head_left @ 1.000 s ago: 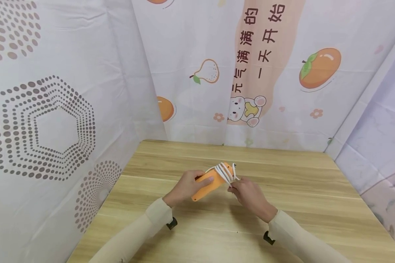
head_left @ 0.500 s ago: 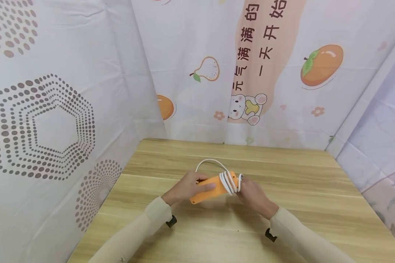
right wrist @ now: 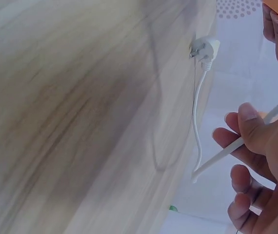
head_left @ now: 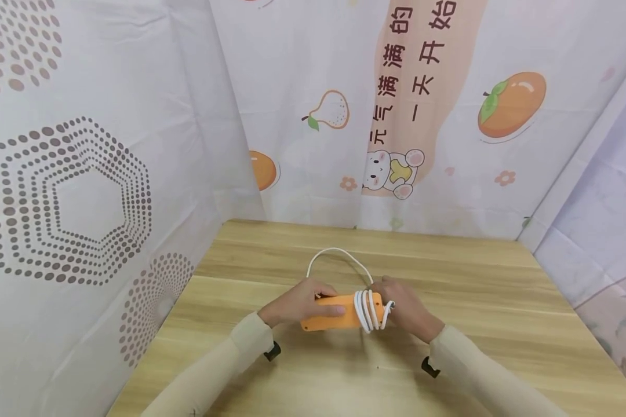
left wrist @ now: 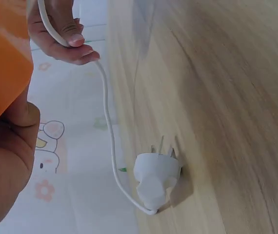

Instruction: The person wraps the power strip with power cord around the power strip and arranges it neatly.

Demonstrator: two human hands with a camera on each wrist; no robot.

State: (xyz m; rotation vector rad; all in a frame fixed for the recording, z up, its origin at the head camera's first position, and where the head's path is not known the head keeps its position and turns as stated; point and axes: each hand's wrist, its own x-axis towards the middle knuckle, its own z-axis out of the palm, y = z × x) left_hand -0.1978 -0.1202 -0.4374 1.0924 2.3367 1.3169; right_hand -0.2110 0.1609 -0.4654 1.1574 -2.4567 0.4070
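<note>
Head: orange bar (head_left: 350,318), coiled white cord (head_left: 366,313).

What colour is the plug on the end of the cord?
White; the plug shows best in the left wrist view.

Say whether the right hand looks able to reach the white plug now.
Probably yes: the right hand pinches the white cord, and in its wrist view only cord lies between it and the white plug on the table, though it may first need to release the cord.
</note>
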